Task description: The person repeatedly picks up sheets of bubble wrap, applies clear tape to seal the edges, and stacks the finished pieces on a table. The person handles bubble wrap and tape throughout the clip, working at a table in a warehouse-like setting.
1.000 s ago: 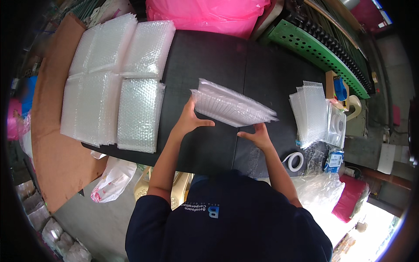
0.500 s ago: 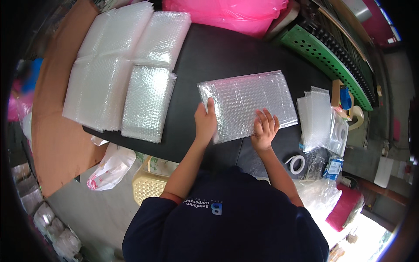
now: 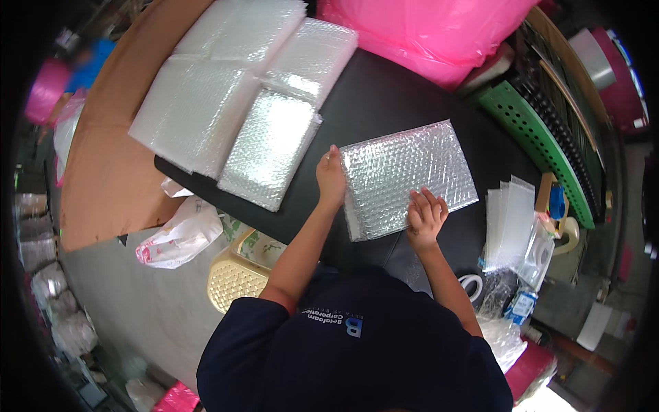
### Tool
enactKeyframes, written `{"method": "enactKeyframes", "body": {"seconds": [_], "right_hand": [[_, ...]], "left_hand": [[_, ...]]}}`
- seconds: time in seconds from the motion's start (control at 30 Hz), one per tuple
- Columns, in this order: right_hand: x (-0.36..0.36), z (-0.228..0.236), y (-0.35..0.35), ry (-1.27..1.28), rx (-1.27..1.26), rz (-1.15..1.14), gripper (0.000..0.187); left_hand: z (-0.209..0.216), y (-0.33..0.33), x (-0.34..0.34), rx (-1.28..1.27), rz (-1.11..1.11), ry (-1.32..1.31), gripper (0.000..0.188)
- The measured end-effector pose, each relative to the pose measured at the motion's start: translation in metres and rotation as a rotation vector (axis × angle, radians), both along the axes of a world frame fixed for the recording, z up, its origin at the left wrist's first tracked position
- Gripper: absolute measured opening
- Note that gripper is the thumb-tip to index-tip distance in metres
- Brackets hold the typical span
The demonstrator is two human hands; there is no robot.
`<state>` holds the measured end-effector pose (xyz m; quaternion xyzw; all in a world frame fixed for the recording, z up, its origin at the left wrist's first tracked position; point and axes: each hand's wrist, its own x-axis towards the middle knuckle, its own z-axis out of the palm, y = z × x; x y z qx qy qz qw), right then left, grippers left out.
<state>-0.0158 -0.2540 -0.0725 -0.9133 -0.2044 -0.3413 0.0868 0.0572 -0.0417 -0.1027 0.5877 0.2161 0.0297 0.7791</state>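
Note:
A small stack of clear bubble wrap bags [image 3: 401,168] lies on the black table in front of me. At its left edge my left hand [image 3: 331,180] is closed, its fingertips at the upper corner. My right hand [image 3: 427,218] rests on the near edge of the stack, fingers apart and slightly bent on the plastic. To the left are several larger piles of bubble wrap bags; the closest is a shiny pile [image 3: 271,147].
A big pink plastic bag [image 3: 425,34] stands at the far side. On the right are a green perforated panel [image 3: 539,154], thin clear sleeves [image 3: 509,223], a white tape roll [image 3: 472,285] and a tape dispenser [image 3: 568,237]. A cream stool [image 3: 237,278] stands below left, beside a white plastic bag [image 3: 180,233].
The view has shifted, so the table's things sit lower and further right. The stack lies flatter and its layers look more even. My left thumb has slid off its top to the edge.

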Motion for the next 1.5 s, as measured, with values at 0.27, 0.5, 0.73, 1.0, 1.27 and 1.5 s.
{"method": "enactKeyframes", "body": {"seconds": [0.27,0.5,0.73,1.0,1.27,1.5], "right_hand": [[0.045,0.017,0.030,0.033,0.164,0.250,0.011],[0.066,0.025,0.089,0.438,0.514,0.085,0.065],[0.046,-0.005,0.110,0.735,0.477,0.110,0.072],[-0.002,-0.028,0.084,0.918,0.406,0.041,0.070],[-0.087,-0.087,0.007,0.972,0.020,-0.143,0.066],[-0.114,-0.085,-0.067,0.929,0.090,-0.035,0.054]], "left_hand": [[0.040,0.008,-0.077,-0.651,-0.187,-0.086,0.066],[0.001,0.113,-0.094,-0.522,0.313,-0.182,0.061],[-0.085,0.166,-0.052,-0.039,0.792,0.115,0.067],[-0.074,0.140,-0.043,0.618,1.056,0.235,0.083],[-0.059,0.135,-0.049,1.655,-0.172,0.083,0.051],[-0.079,0.144,-0.046,1.783,-0.251,0.045,0.055]]}}
